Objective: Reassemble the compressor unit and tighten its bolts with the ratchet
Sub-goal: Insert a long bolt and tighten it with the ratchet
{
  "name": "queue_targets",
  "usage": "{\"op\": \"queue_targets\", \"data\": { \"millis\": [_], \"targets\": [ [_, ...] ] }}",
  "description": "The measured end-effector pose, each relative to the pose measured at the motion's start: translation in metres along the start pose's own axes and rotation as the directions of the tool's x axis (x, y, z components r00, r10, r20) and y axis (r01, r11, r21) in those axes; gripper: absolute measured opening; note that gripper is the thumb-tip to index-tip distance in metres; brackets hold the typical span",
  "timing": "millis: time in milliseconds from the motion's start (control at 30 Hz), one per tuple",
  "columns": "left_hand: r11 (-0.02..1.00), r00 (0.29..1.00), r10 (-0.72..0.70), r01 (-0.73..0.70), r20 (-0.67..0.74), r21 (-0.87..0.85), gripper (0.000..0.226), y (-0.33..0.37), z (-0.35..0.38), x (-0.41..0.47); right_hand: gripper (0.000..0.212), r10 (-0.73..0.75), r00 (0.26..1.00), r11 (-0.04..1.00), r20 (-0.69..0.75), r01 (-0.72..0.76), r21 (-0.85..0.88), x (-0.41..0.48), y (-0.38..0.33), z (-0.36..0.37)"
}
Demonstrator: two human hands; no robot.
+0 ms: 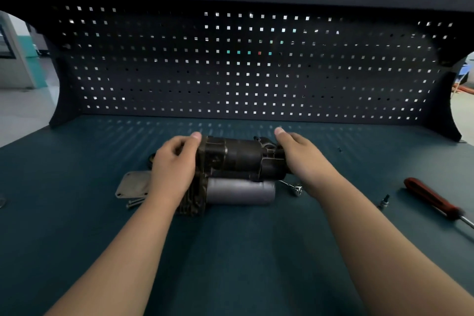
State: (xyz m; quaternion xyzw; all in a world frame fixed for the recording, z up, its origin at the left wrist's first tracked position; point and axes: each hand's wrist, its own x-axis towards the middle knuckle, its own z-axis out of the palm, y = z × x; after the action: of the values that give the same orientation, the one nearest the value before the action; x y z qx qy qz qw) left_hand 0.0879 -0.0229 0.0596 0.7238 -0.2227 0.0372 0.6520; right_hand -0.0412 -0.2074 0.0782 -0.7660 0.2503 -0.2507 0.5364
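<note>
The compressor unit [236, 159], a dark cast body with a grey cylinder along its near side, lies on the blue-green bench mat. My left hand [174, 167] grips its left end, fingers curled over the finned housing. My right hand [300, 159] grips its right end. A flat metal cover plate [133, 185] lies just left of the unit, with long bolts [134, 203] at its near edge. The ratchet [295, 188] lies under my right wrist, only its head and a bit of shaft showing. A small socket [384, 201] stands farther right.
A red-handled screwdriver [431, 199] lies at the right. A dark ring part [151, 159] peeks out behind my left hand. The pegboard back wall [243, 72] closes the rear of the bench. A metal piece [2, 201] sits at the left edge.
</note>
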Motion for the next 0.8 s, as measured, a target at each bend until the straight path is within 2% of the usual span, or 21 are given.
{"op": "queue_targets", "data": {
  "millis": [133,200,267,333,433,533,600,800],
  "targets": [
    [0.996,0.997,0.079,-0.079,-0.017,-0.033,0.019,0.002,0.012,-0.023,0.034,0.118,0.992,0.964,0.038,-0.124,0.237,0.011,0.008,0.007],
    [0.99,0.991,0.133,-0.132,0.021,-0.05,0.004,0.005,0.021,-0.034,0.03,0.113,0.994,0.942,0.001,-0.107,0.319,0.013,0.014,-0.005],
    [0.981,0.981,0.185,-0.181,0.051,-0.068,0.008,0.01,0.031,-0.043,0.024,0.072,0.997,0.935,-0.041,-0.053,0.351,0.012,0.021,-0.019],
    [0.976,0.976,0.208,-0.203,0.067,-0.073,0.002,0.015,0.038,-0.048,0.019,0.028,0.995,0.946,-0.096,0.005,0.324,0.008,0.028,-0.029],
    [0.968,0.966,0.252,-0.25,0.06,-0.037,0.005,0.015,0.042,-0.053,0.026,-0.042,0.985,0.962,-0.167,0.085,0.259,0.001,0.04,-0.033],
    [0.959,0.958,0.283,-0.283,0.051,-0.002,0.015,0.013,0.042,-0.058,0.024,-0.134,0.969,0.965,-0.208,0.175,0.194,-0.008,0.044,-0.032],
    [0.957,0.955,0.29,-0.291,0.063,0.008,0.019,0.014,0.041,-0.063,0.024,-0.156,0.962,0.964,-0.222,0.198,0.179,-0.012,0.044,-0.031],
    [0.917,0.918,0.379,-0.389,0.113,0.085,0.009,0.013,0.036,-0.067,0.029,-0.18,0.943,0.964,-0.278,0.225,0.139,-0.021,0.047,-0.026]
  ]
}}
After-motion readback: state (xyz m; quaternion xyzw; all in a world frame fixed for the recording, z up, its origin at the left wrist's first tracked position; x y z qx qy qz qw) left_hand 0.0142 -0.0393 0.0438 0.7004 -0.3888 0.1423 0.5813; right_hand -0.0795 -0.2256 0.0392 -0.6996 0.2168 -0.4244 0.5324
